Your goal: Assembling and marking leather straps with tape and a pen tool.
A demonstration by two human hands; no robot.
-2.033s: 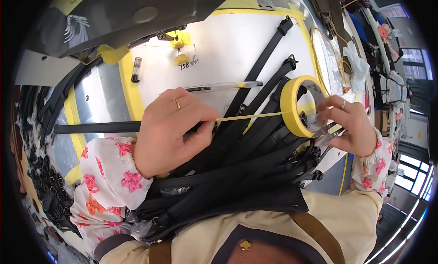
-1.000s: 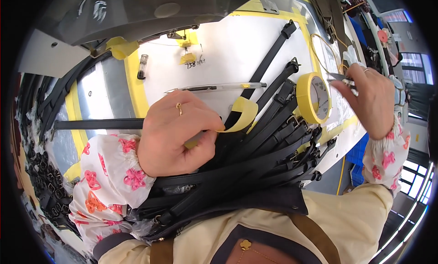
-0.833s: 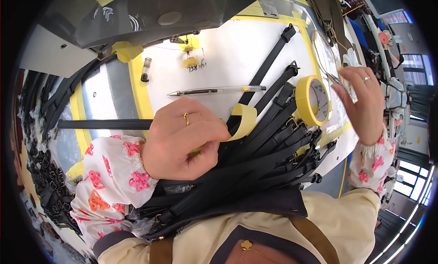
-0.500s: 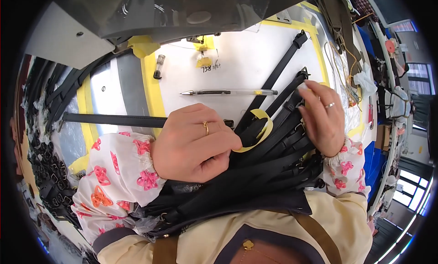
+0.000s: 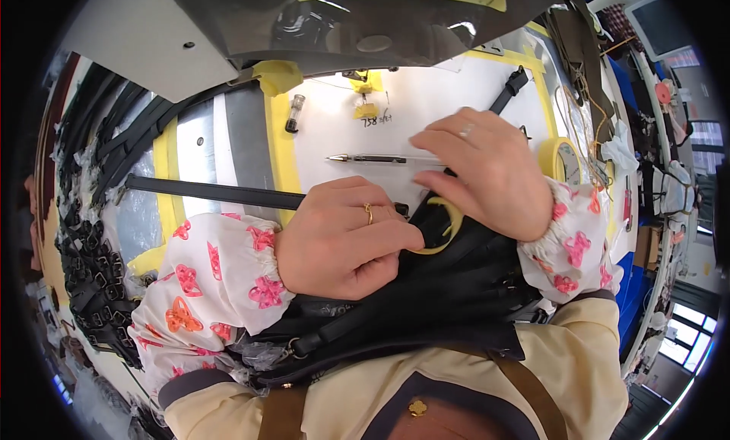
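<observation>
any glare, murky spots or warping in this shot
Head view: white glints on the glossy dark grey machine housing; head view: long flat black straps at lower middle merge darkly, with little detail; head view: the bright white-framed window at lower right slants, consistent with fisheye bending.

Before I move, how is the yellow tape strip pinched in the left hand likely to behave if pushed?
The yellow tape strip is probably light and floppy: it looks thin, and its free end curls out from the left hand. It may be sticky, its colour matching the tape roll, so it could catch on the black straps beneath.
</observation>
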